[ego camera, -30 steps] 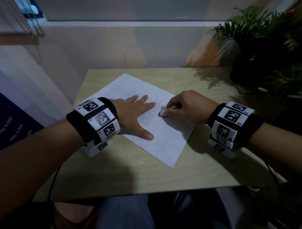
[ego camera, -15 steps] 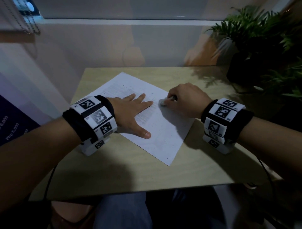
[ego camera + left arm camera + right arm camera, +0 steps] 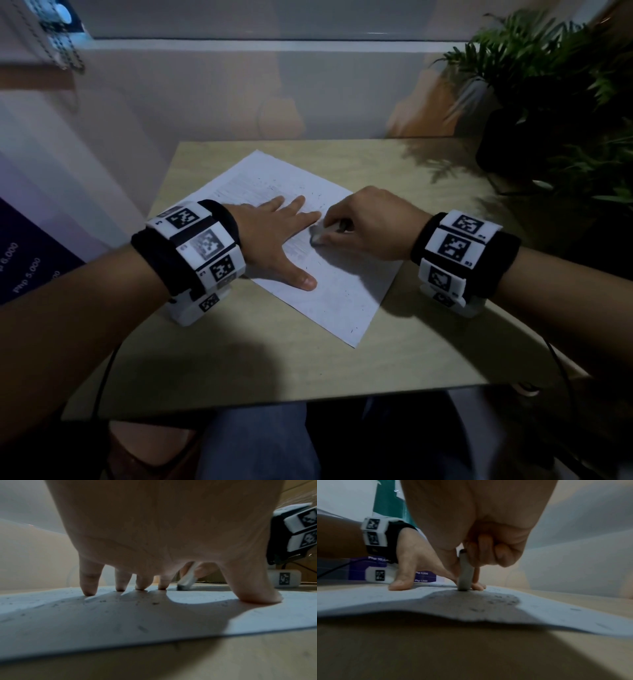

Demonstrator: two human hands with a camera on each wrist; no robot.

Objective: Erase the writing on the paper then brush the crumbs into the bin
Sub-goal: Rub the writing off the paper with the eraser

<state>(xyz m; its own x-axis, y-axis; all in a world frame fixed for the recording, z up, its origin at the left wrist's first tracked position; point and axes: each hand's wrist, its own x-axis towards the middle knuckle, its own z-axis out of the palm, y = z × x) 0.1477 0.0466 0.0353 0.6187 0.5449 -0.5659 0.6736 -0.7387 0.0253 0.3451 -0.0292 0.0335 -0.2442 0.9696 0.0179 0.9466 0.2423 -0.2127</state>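
Pinning the paper [image 3: 329, 294] flat with spread fingers, left hand [image 3: 274, 236] steadies it; right hand [image 3: 370, 222] pinches eraser [image 3: 317, 236] just beside, rubbing writing.

You wear on each bare forearm a black wristband [image 3: 154, 263] ringed with white blocks [image 3: 205, 245] printed with black square markers, a thin black cable [image 3: 335, 568] trailing from the left one, and blue trousers [image 3: 253, 442].

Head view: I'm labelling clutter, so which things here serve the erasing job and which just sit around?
In use:
paper
eraser, pinched by the right hand
crumbs
left hand, pressing the paper flat

Just there:
potted plant
table
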